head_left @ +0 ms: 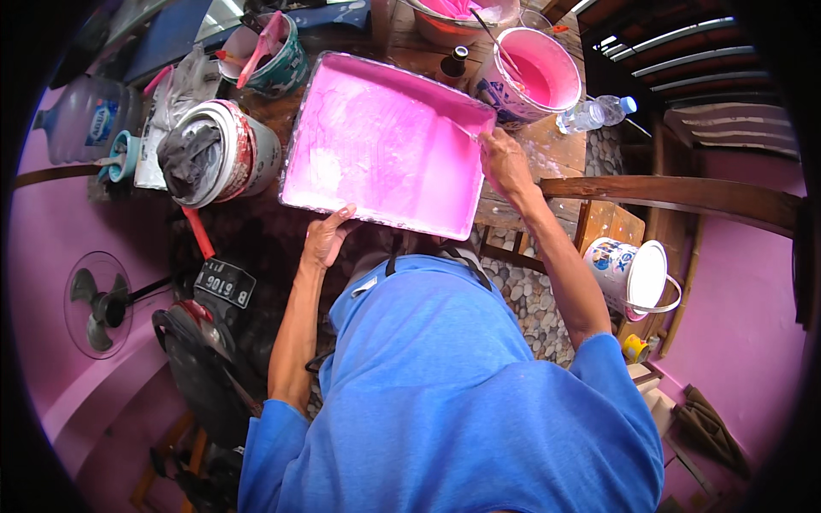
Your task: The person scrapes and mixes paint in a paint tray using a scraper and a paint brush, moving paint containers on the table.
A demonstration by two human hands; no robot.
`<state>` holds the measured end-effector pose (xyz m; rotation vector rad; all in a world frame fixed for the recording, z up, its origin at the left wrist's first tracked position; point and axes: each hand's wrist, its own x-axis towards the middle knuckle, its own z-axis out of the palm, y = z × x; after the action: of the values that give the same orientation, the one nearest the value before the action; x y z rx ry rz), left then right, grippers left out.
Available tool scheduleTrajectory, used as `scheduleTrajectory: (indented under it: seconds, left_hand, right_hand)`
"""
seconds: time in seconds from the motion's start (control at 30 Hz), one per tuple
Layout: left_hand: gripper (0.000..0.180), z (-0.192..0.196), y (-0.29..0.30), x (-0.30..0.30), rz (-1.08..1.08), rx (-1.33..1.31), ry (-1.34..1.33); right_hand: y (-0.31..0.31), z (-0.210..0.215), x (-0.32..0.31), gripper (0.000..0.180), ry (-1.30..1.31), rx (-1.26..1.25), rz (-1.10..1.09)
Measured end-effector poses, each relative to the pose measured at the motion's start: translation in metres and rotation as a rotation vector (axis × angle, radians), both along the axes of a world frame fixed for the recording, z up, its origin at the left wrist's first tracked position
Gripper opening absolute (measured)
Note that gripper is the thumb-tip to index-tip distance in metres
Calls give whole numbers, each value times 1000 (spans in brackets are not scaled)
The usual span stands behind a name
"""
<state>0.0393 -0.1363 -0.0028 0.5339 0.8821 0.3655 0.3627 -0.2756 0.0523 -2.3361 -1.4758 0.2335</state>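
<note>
A paint tray [368,145], wide and dark-rimmed, is coated inside with bright pink paint and tilts toward me. At its near edge my left hand [327,237] grips the rim, thumb on top. By the tray's right side, my right hand [506,162] is closed around a thin, pale tool [463,130] whose tip reaches over the pink inside; its exact kind I cannot make out. Just beyond that hand stands a white bucket [560,73] of pink paint with a stick [496,38] leaning in it.
A brown bottle [453,64] and a clear plastic bottle [596,114] are near the paint bucket. Left of the tray are a lidded bucket [267,158] topped with dark plastic and a teal bucket [286,68] holding tools. A wooden beam [676,198] juts in from the right.
</note>
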Motion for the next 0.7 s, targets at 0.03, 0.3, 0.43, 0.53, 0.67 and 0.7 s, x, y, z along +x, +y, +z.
scheduleTrajectory:
  seconds: [0.03, 0.3, 0.43, 0.53, 0.67, 0.7]
  left_hand:
    - [21, -1, 0, -1, 3, -1, -1]
    - [21, 1, 0, -3, -13, 11, -8]
    - [22, -3, 1, -4, -17, 19, -13]
    - [23, -8, 1, -5, -17, 18, -18]
    - [23, 0, 0, -1, -21, 19, -6]
    - [23, -3, 0, -2, -19, 19, -7]
  right_hand:
    - [-3, 1, -6, 18, 20, -67, -3]
    - [-45, 10, -52, 10, 81, -54, 6]
    - [-59, 16, -76, 10, 134, -127, -15]
    - [-67, 28, -92, 10, 153, -177, -14]
    - [-71, 38, -100, 12, 223, -165, 21]
    - [-70, 41, -100, 13, 272, -135, 51]
